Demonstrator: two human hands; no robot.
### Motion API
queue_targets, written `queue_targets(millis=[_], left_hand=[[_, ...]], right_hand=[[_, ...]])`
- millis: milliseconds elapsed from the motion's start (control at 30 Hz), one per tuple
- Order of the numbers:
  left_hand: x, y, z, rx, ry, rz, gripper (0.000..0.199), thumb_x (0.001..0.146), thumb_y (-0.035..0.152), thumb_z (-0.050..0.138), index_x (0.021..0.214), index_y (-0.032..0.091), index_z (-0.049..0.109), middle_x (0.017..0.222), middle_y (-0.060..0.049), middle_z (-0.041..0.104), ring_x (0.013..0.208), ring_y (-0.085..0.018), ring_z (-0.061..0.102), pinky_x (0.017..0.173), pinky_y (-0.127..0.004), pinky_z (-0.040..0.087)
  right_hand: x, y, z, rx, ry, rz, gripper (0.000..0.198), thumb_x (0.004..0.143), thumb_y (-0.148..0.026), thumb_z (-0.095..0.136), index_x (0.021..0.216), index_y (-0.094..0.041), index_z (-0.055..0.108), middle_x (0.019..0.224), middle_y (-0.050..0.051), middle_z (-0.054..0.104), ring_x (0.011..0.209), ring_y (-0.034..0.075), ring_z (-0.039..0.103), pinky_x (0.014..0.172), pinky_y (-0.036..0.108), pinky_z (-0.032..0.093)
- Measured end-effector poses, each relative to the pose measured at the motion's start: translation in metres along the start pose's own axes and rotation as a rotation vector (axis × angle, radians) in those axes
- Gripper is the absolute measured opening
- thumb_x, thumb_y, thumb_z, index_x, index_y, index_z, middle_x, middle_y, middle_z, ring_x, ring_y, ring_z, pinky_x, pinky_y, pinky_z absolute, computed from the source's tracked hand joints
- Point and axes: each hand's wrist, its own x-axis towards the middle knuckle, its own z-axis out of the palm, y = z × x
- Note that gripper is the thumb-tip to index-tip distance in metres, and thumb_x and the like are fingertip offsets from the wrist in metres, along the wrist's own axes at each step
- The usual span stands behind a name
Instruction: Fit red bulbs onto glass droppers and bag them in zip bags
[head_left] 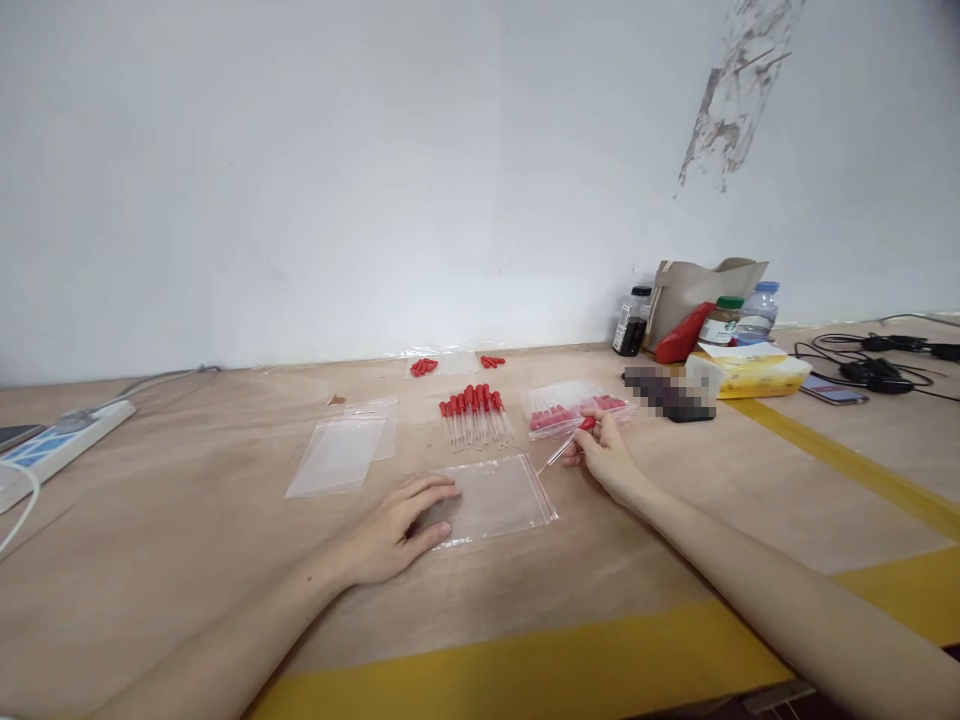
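My right hand (604,455) pinches a glass dropper (556,455) by its red rubber bulb, the clear tube slanting down to the left. The tube's tip is at the red-striped zip edge of a clear zip bag (495,500) lying flat; I cannot tell whether it is inside. My left hand (401,528) rests on the bag's left end, fingers apart and holding nothing. Beyond the bag lies a row of red-topped droppers (474,412). Just behind my right hand is a zip bag filled with droppers (570,408).
Flat zip bags (341,450) lie at left, a power strip (67,450) farther left. Small piles of red bulbs (424,368) sit near the wall. At right stand a dark bottle (632,322), a grey bag (694,290), jars, a yellow tissue pack (757,370), a phone (834,390) and black cables (874,372).
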Motion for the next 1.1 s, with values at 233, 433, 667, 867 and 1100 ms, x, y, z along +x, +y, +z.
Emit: queue_targets(millis=[233,433,667,867,1100], left_hand=[[0.001,0.002,0.000,0.005,0.017,0.006,0.041,0.088,0.036,0.043,0.127,0.026,0.038,0.130,-0.005,0.043,0.118,-0.021,0.040,0.099,-0.038,0.035],[0.006,0.002,0.001,0.000,0.019,0.016,0.041,0.087,0.036,0.043,0.127,0.025,0.038,0.129,-0.005,0.044,0.118,-0.021,0.040,0.098,-0.038,0.035],[0.009,0.002,0.004,0.007,0.004,0.036,0.040,0.087,0.035,0.044,0.126,0.026,0.041,0.129,-0.004,0.045,0.121,-0.020,0.037,0.101,-0.040,0.031],[0.013,0.002,0.004,0.004,0.011,0.067,0.038,0.087,0.034,0.044,0.124,0.026,0.044,0.127,-0.004,0.047,0.120,-0.020,0.039,0.101,-0.040,0.032],[0.011,0.001,0.004,0.019,0.006,0.080,0.037,0.088,0.033,0.043,0.124,0.027,0.045,0.129,-0.004,0.046,0.120,-0.020,0.038,0.101,-0.040,0.032]], right_hand=[[-0.009,-0.005,-0.004,-0.090,-0.270,0.081,0.034,0.067,-0.035,0.061,0.088,-0.021,0.039,0.069,-0.004,0.052,0.052,0.008,0.052,0.046,0.021,0.040],[-0.010,-0.013,-0.010,-0.300,-0.554,-0.027,0.031,0.063,-0.039,0.067,0.078,-0.016,0.053,0.063,-0.003,0.052,0.057,0.008,0.047,0.056,0.022,0.038],[-0.013,-0.018,-0.001,-0.353,-0.685,-0.110,0.027,0.064,-0.038,0.068,0.074,-0.014,0.060,0.060,-0.003,0.052,0.055,0.008,0.044,0.053,0.021,0.035],[-0.016,-0.012,0.009,-0.509,-0.614,-0.213,0.027,0.066,-0.041,0.065,0.079,-0.018,0.069,0.071,0.002,0.063,0.064,0.013,0.051,0.059,0.025,0.039],[-0.021,-0.005,0.012,-0.388,-0.627,-0.079,0.032,0.059,-0.039,0.070,0.080,-0.016,0.064,0.067,0.001,0.061,0.061,0.012,0.052,0.058,0.025,0.042]])
